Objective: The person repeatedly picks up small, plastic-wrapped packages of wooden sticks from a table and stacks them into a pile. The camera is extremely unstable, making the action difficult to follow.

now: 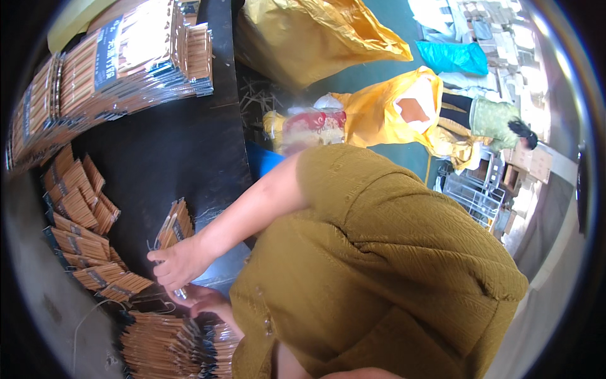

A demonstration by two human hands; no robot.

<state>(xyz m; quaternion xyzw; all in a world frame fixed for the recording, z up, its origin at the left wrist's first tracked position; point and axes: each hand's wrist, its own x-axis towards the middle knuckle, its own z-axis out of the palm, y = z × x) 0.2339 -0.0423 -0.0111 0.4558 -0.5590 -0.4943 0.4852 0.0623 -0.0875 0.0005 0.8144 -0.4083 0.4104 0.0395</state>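
Note:
My right hand (180, 267), its fingers curled, is at the near end of a plastic-wrapped pack of wooden chopsticks (176, 225) with a dark label band. Just below it in the picture is my left hand (206, 299), palm partly turned up. A small shiny piece of clear plastic (180, 293) shows between the two hands; the right hand hides most of what they touch. Overlapping small packs (78, 208) lie along the far side of the black table (142, 142). A dense row of similar packs (151, 343) lies beyond my left hand.
Tall stacks of wrapped chopstick packs (78, 80) cover the table's upper left. A white cable (78, 327) runs near a dark flat object (149, 303). Beside the table stand large yellow sacks (326, 42). Farther off are a person in a green top (494, 121) and a wire rack (476, 196).

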